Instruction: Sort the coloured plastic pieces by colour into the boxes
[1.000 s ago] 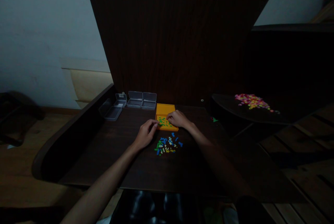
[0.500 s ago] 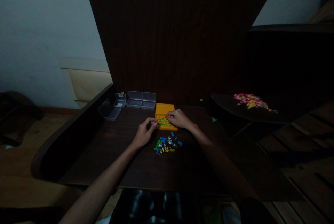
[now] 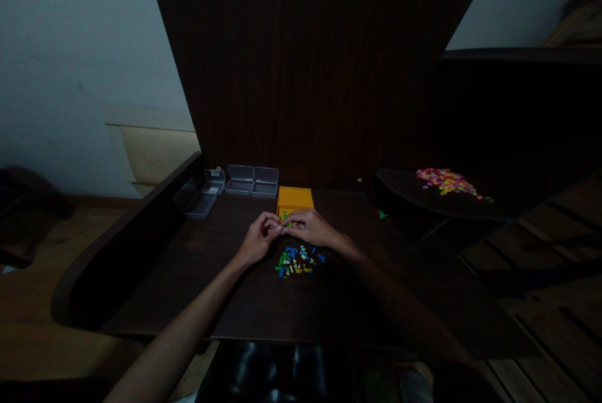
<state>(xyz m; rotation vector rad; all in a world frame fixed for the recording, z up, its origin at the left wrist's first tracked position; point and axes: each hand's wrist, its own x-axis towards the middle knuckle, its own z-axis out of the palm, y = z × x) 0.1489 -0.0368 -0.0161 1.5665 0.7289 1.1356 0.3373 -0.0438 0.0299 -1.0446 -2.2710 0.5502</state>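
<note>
An open yellow box (image 3: pixel 295 196) stands at the back middle of the dark table, with small green pieces (image 3: pixel 285 215) inside its front half. Over its near left corner my left hand (image 3: pixel 258 238) is closed in a pinch. My right hand (image 3: pixel 311 227) reaches across the box's front half, its fingertips meeting those of my left hand. Whatever lies between the fingertips is too small to make out. Just in front of both hands is a loose pile of small blue, green, white and yellow toy-brick-like pieces (image 3: pixel 294 260).
Clear plastic cases (image 3: pixel 252 187) with raised lids stand at the back left, near another open clear case (image 3: pixel 201 204). A heap of pink and yellow bits (image 3: pixel 449 182) covers part of a raised shelf at right. A curved side board (image 3: pixel 126 237) edges the table's left.
My right hand has moved left and nearer to me, from inside the yellow box to my left fingertips. My left hand stays near the box's front left corner.
</note>
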